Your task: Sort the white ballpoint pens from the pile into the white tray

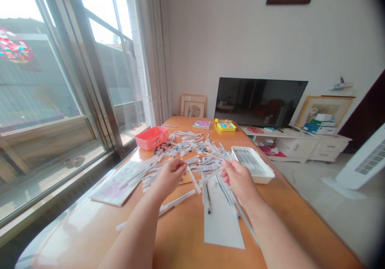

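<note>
- We log both hands over the worktop [180,245], near the centre of the frame, forearms entering from the bottom edge.
- Left hand [171,174], left of centre: fingers curled, grip pinching the upper end of a slim white tube [194,179] between thumb and fingertips; the tube slants down to the right.
- Right hand [237,178], right of centre: grip pinching the end of a second white tube [211,177], which slants down to the left.
- We find the far ends of the two tubes close together at mid-frame; whether they touch, we cannot tell.
- Below them, a white sheet of paper [221,233] runs toward the bottom of the frame. A black-ended pen [208,200] lies on it.
- Beyond the hands we observe a loose heap of white pens [189,143], spread across the middle of the frame.
- Right of the heap: a white tray [265,177] holding a row of grey pens [248,158], just beside the right hand.
- Left of the heap: a red basket [143,143]; nearer to us, a pale booklet [112,194] with pens lying over its right part.
- At the worktop's far end, we note a pink booklet [201,124] and a yellow box [227,127].
</note>
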`<state>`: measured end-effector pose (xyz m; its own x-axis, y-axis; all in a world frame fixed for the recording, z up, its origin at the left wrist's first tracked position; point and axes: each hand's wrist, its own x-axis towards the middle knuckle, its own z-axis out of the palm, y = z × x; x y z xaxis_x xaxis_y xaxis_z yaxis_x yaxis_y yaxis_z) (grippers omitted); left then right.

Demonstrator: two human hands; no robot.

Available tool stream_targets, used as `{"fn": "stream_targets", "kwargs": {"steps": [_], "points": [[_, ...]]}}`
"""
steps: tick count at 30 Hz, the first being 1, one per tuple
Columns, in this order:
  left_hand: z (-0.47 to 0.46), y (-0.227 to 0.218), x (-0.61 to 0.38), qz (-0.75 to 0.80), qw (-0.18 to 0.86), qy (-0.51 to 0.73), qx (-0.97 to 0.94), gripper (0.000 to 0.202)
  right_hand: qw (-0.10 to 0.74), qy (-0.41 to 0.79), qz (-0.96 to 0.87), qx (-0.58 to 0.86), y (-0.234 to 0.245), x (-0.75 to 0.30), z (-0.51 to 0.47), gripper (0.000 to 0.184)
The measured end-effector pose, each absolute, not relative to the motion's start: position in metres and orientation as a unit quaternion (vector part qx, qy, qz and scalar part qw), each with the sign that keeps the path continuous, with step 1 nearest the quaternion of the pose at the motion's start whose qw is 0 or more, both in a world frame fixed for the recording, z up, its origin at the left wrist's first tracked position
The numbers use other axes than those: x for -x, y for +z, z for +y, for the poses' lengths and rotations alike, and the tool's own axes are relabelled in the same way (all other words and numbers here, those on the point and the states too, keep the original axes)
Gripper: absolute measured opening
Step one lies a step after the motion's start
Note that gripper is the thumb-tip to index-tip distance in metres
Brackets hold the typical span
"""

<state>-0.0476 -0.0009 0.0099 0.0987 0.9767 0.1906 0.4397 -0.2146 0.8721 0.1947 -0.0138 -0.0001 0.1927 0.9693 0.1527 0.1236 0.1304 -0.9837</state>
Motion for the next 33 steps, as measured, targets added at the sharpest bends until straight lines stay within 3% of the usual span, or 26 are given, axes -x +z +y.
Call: {"fn": "stream_targets", "kwargs": {"steps": [9, 14, 22, 33], "points": [[-0.025, 0.042, 0.092, 0.671, 0.086, 0.206, -0.707, 0.013, 0.585, 0.367, -0.473, 0.547, 0.001, -0.202, -0.010, 0.046], [-0.041, 0.032, 0.103, 0.680, 0.081, 0.100, -0.722, 0.016, 0.609, 0.363, -0.450, 0.543, 0.001, -0.205, -0.010, 0.048], [-0.036, 0.004, 0.116, 0.669, 0.055, 0.063, -0.739, 0.016, 0.633, 0.363, -0.436, 0.527, 0.000, -0.208, -0.006, 0.046], [-0.034, 0.004, 0.105, 0.658, 0.033, 0.037, -0.751, 0.010, 0.645, 0.370, -0.425, 0.516, 0.003, -0.209, -0.007, 0.043]]}}
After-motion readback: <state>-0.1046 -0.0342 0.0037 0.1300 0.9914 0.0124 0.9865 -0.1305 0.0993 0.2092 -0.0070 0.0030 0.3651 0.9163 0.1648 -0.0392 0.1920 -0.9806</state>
